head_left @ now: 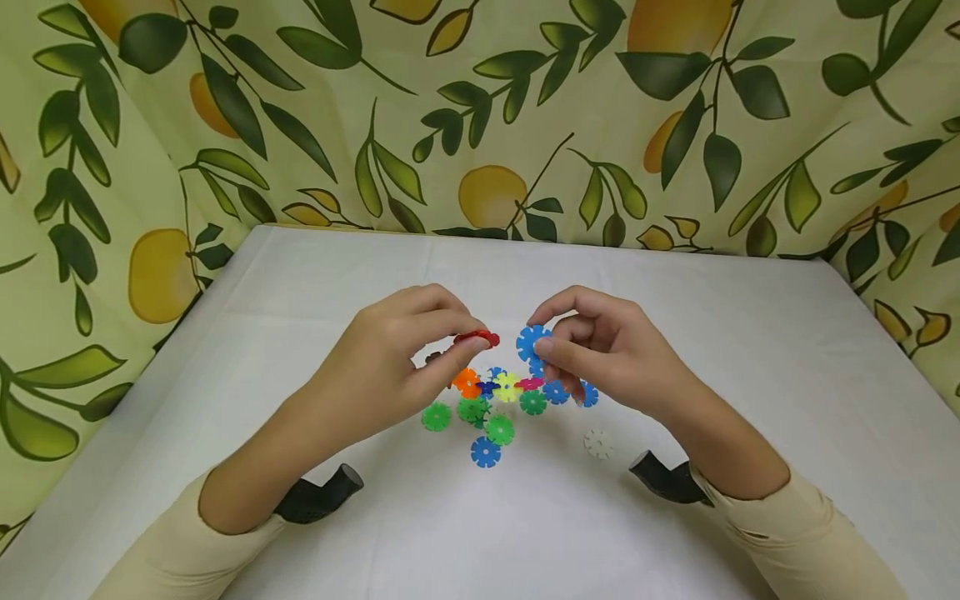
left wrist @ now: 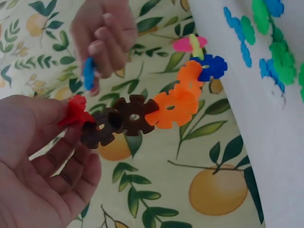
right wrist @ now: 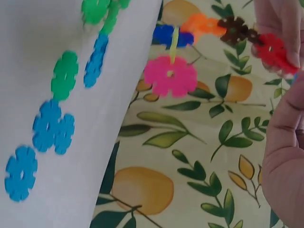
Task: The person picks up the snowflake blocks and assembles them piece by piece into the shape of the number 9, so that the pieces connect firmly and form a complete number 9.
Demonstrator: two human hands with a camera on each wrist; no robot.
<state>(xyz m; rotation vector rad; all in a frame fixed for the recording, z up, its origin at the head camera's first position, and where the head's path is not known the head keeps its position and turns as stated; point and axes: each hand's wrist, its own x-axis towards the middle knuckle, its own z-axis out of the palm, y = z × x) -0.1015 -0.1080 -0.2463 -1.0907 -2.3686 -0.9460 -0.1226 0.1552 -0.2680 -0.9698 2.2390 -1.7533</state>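
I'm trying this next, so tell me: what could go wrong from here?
The left hand seems to support the whole chain by the red disc at one end, so a joint might slip and drop the pink disc at the other.

The right hand pinches the blue disc by one side; it could slip and land among similar blue discs on the table.

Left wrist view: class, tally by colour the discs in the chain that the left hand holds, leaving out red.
Brown discs: 2
Orange discs: 2
Dark blue disc: 1
Yellow disc: 1
Pink disc: 1
Total: 7
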